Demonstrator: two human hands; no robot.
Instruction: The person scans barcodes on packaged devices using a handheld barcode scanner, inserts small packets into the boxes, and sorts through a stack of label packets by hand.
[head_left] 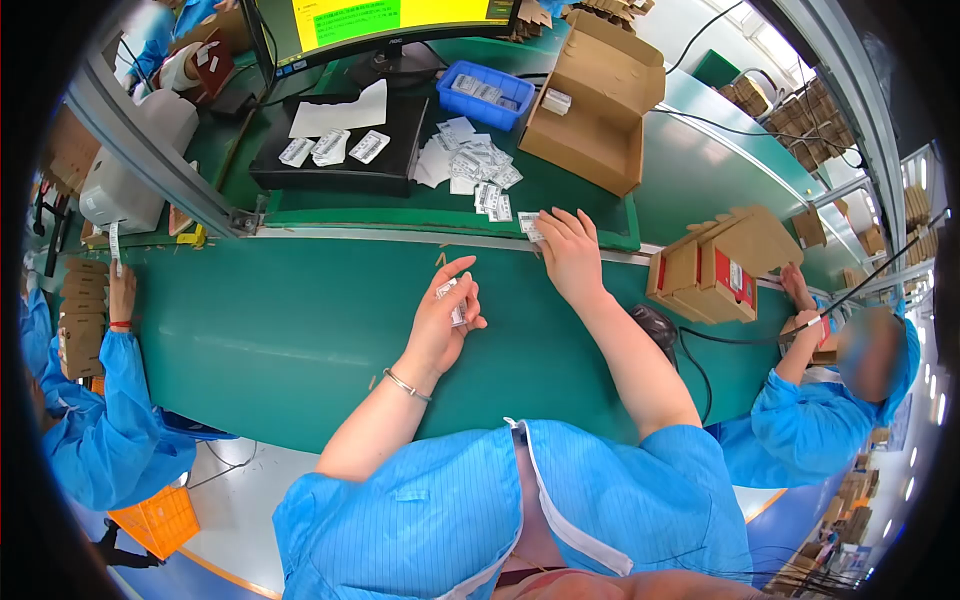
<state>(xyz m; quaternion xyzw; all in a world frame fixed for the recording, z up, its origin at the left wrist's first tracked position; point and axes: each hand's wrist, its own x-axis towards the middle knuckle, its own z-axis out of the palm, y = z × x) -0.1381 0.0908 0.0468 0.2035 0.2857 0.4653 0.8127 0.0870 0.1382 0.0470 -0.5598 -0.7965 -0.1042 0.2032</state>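
My left hand is curled above the green table, gripping a small white printed label; whether it is one or a thin stack I cannot tell. Farther forward, my right hand has its thumb and fingertips on another white printed label at the edge of the raised green shelf. A loose pile of similar labels lies just beyond it, with a few more labels on a black box to the left.
A blue bin and an open cardboard box stand behind the pile. Cardboard boxes and a black scanner are on the right. A monitor is at the back. Co-workers' blue sleeves show on both sides.
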